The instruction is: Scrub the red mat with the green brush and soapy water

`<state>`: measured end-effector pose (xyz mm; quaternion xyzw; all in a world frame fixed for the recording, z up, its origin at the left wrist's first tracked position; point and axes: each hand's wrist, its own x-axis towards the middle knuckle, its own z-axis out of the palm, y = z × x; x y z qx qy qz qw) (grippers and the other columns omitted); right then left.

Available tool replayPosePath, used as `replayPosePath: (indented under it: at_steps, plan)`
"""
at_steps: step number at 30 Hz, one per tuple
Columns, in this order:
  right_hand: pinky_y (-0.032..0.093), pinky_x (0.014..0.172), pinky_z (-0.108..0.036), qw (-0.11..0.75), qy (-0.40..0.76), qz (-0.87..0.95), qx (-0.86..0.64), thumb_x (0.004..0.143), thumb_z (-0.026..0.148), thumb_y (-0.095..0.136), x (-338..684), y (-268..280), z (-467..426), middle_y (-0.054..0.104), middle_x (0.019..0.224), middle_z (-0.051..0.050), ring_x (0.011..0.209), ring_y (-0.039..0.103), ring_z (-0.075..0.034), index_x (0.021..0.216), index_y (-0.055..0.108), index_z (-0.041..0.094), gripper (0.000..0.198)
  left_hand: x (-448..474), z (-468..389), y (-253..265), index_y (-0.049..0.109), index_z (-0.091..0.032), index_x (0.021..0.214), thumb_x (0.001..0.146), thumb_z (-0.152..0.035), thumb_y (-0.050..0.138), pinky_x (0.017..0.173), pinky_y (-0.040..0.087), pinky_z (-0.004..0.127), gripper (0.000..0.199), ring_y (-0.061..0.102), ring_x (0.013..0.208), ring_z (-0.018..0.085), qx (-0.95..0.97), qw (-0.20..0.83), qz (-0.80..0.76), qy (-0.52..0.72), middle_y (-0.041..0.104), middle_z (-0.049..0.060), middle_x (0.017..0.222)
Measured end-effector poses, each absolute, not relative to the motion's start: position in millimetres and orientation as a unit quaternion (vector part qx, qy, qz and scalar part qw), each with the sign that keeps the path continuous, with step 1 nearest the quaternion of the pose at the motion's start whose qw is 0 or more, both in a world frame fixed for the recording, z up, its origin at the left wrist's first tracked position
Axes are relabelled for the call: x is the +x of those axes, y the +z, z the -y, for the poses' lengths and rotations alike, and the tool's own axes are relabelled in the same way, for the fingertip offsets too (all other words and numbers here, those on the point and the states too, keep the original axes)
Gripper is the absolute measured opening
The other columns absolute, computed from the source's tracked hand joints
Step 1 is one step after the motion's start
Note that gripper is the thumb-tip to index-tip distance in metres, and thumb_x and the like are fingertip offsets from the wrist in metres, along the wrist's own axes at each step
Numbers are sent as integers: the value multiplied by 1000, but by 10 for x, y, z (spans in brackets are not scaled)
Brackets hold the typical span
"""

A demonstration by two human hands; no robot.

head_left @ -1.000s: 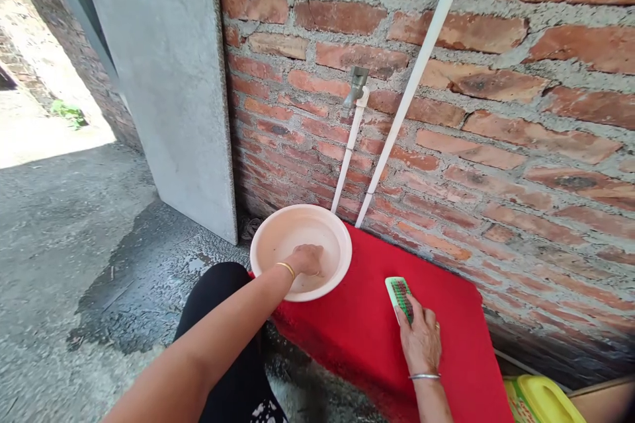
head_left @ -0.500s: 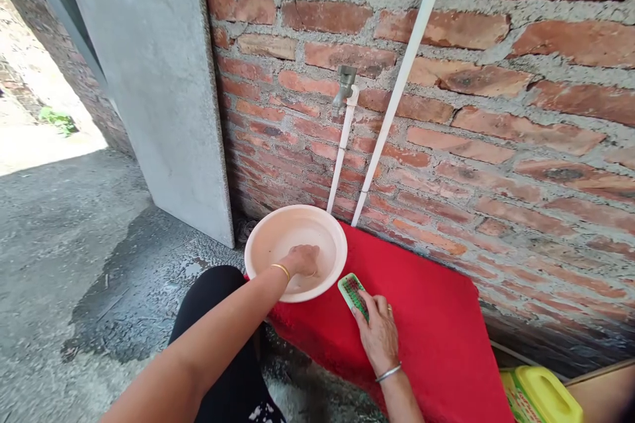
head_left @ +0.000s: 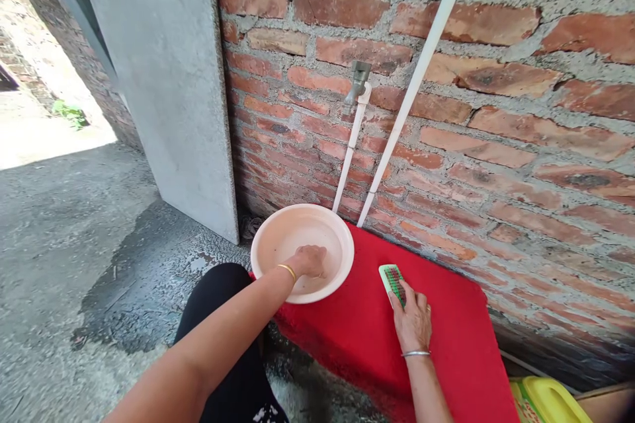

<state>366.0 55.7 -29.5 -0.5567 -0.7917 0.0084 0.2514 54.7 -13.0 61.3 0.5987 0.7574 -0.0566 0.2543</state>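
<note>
My left hand (head_left: 310,260), with a gold bangle at the wrist, reaches down into a pale pink plastic basin (head_left: 262,251). Its fingers curl downward, and their tips are hidden from me. The basin seems to hold shallow clear water. On the red cloth (head_left: 342,337), to the right of the basin, my right hand (head_left: 413,320) grips a green and white scrub brush (head_left: 392,279). The brush's dark and green bristles face up, and my fingers cover its near end. A silver bangle and a ring show on this hand.
Behind the basin, a brick wall (head_left: 446,165) carries a metal tap (head_left: 358,79) and white pipes (head_left: 411,92). A grey slab (head_left: 169,92) leans at left over wet concrete floor (head_left: 149,284). One yellow jug (head_left: 550,400) stands at lower right.
My right hand has moved the brush to the right over the red cloth, away from the basin. My left hand stays down in the basin. The view has shifted slightly.
</note>
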Motion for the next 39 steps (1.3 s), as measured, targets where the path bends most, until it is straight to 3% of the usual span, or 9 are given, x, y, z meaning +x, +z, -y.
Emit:
replayPosePath:
  at_steps: [10, 17, 23, 30, 39]
  plan:
    - [42, 79, -40, 267, -4, 801, -536, 96, 68, 24, 3828, -373, -246, 59, 92, -11, 83, 55, -25, 122, 66, 20, 69, 548, 131, 626, 58, -20, 126, 72, -42, 73, 100, 48, 44, 61, 59, 124, 34, 597, 253, -758, -63, 62, 15, 134]
    - [44, 86, -39, 264, 64, 830, -488, 98, 58, 34, 3744, -353, -23, 61, 103, -8, 91, 57, -24, 124, 64, 28, 49, 538, 140, 624, 59, -20, 122, 71, -43, 71, 98, 49, 44, 57, 60, 122, 33, 598, 249, -760, -62, 64, 14, 132]
    - [43, 86, -37, 225, 32, 834, -504, 97, 46, 42, 3727, -258, -318, 61, 100, -8, 90, 57, -23, 125, 64, 27, 41, 521, 124, 561, 60, -22, 117, 69, -44, 73, 95, 50, 43, 55, 62, 117, 32, 592, 242, -766, -59, 66, 12, 127]
    - [43, 83, -39, 185, -28, 770, -610, 96, 46, 42, 4108, -213, -693, 59, 95, -11, 83, 57, -24, 129, 62, 20, 46, 506, 113, 540, 62, -22, 116, 68, -44, 73, 95, 50, 41, 54, 63, 117, 32, 594, 243, -765, -55, 67, 11, 125]
    - [45, 84, -43, 251, 20, 790, -559, 96, 63, 29, 4276, -330, -195, 61, 95, -11, 88, 58, -27, 124, 64, 22, 60, 549, 146, 636, 61, -23, 121, 71, -43, 72, 99, 48, 41, 55, 61, 122, 31, 588, 248, -768, -57, 66, 12, 129]
